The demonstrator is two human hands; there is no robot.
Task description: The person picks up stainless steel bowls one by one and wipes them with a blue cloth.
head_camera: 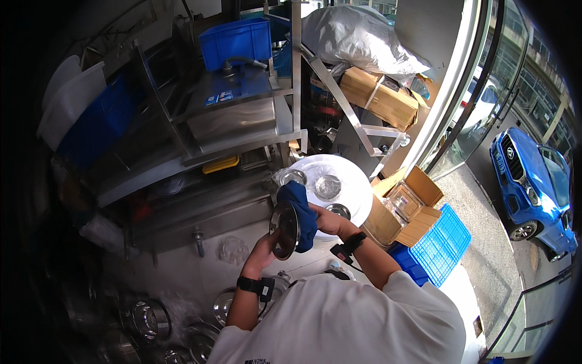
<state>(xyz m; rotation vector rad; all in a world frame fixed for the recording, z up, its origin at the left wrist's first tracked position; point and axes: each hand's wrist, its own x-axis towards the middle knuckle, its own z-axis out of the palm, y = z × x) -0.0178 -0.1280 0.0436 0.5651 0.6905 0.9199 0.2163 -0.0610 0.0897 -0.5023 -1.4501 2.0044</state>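
Observation:
My left hand [263, 253] grips the near rim of a round, shiny metal lid or shallow bowl [286, 227], tilted up on edge in front of me. Behind it my right hand [331, 220] is closed on a dark blue cloth [295, 195] pressed against the metal piece's far side. Part of the cloth and some of my right fingers are hidden. Just beyond stands a round white table [359, 182]. On it are a plastic-wrapped metal dish [328, 187], another metal dish [293, 176] and a small metal bowl [338, 211].
Right of the table sit an opened cardboard box [420, 230] and a blue plastic crate [448, 245]. Stainless steel sinks [232, 123] stand ahead on the left. Several metal pots [151, 318] and plastic wrapping [233, 250] lie on the floor. Beyond the glass door is a blue car [532, 177].

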